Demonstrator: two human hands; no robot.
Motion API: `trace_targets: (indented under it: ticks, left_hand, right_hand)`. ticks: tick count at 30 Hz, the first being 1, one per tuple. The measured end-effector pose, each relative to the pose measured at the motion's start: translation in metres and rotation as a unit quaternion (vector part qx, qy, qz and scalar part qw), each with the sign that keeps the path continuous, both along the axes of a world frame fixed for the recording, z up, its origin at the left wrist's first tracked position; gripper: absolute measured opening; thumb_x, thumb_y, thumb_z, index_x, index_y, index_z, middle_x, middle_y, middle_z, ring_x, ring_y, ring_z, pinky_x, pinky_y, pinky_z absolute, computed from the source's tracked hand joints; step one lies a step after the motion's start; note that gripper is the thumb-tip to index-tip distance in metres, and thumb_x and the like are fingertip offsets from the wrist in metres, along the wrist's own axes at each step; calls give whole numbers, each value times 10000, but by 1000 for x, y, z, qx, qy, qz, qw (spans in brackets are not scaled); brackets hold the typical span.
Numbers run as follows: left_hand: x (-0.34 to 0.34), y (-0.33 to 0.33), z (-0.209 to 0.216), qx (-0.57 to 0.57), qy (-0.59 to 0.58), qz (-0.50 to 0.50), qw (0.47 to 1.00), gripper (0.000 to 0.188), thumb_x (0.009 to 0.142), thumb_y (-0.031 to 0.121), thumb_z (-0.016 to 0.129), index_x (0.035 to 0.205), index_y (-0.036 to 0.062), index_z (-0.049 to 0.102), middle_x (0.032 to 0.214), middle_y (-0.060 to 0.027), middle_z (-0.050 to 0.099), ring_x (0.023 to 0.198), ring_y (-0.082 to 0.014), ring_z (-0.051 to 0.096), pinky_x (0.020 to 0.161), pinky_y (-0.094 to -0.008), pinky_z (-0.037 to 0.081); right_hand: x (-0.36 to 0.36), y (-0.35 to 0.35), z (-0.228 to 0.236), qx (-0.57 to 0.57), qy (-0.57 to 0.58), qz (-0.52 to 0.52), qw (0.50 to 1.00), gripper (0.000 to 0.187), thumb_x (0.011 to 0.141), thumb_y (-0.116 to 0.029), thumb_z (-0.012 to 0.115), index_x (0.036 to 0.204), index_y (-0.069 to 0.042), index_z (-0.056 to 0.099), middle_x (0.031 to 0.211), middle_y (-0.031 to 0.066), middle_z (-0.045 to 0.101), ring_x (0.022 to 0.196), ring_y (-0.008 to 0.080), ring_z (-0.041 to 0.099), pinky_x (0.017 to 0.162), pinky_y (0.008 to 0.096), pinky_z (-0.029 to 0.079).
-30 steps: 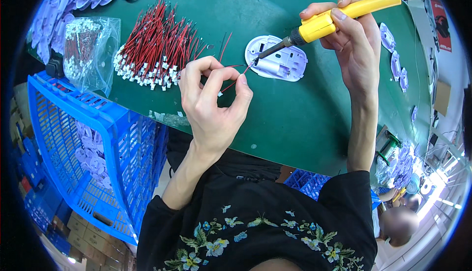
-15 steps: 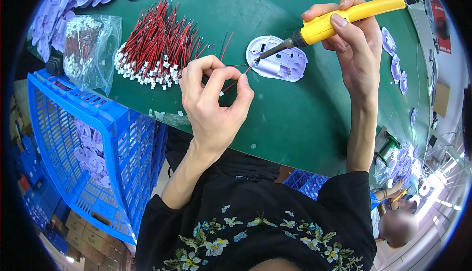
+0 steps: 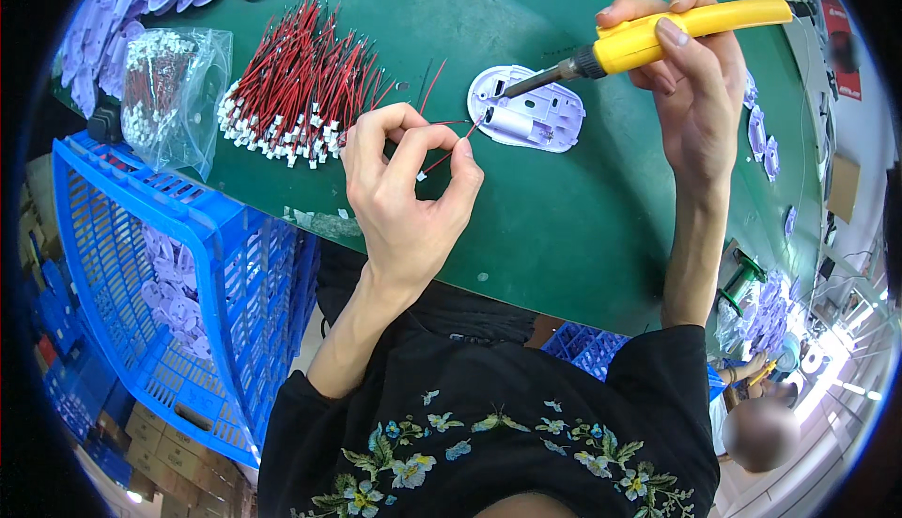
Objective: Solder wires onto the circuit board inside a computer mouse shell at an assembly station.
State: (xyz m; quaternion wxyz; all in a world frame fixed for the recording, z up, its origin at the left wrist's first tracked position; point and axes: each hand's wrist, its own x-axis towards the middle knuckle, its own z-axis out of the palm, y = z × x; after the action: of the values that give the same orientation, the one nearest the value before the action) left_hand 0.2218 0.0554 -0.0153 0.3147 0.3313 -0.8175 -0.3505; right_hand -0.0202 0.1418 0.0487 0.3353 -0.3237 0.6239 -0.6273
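While pinching a thin red wire (image 3: 449,147) in the left hand (image 3: 406,189), held its end at the white plastic shell (image 3: 526,109) on the green table (image 3: 564,227); gripped a yellow soldering iron (image 3: 648,41) in the closed right hand (image 3: 693,95), tip on the shell, beyond the fingertips; best kept steady, touched only briefly.

Bright, sharp centre; dark fisheye-warped rim
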Motion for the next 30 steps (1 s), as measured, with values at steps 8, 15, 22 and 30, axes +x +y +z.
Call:
trace_targets:
  ticks: [8, 15, 22, 30]
  left_hand:
    - [0, -1, -5, -22, 17, 22, 999, 166, 722, 36, 805, 828, 66, 681, 911, -37, 541, 794, -209, 547, 758, -384, 408]
    - [-2, 2, 0, -47, 26, -3, 999, 136, 802, 56, 814, 903, 67, 725, 861, -30, 610, 788, -209, 568, 762, -366, 403]
    - [6, 5, 6, -54, 10, -25, 998, 190, 839, 82, 810, 1023, 82, 766, 801, -14, 613, 749, -193, 569, 749, -362, 380]
    - [-1, 9, 12, -74, -41, -88, 993, 180, 843, 36, 781, 1011, 76, 731, 820, -22, 595, 707, -200, 555, 684, -362, 364]
  right_hand:
    - [-8, 2, 9, -12, 16, -16, 1000, 227, 997, -160, 552, 1189, -71, 472, 1138, 260, 711, 615, 29, 422, 603, 169, 407]
    - [-15, 14, 19, -34, 20, -17, 999, 226, 1001, -155, 544, 1197, -70, 472, 1159, 270, 704, 604, 20, 392, 596, 168, 403]
    - [9, 0, 24, -87, 29, -86, 992, 251, 952, -111, 612, 1152, -81, 463, 996, 257, 722, 731, 177, 676, 529, 205, 425]
    - [-23, 41, 26, -5, 46, 1, 999, 233, 996, -165, 525, 1205, -80, 469, 1112, 248, 707, 606, 25, 410, 606, 183, 414]
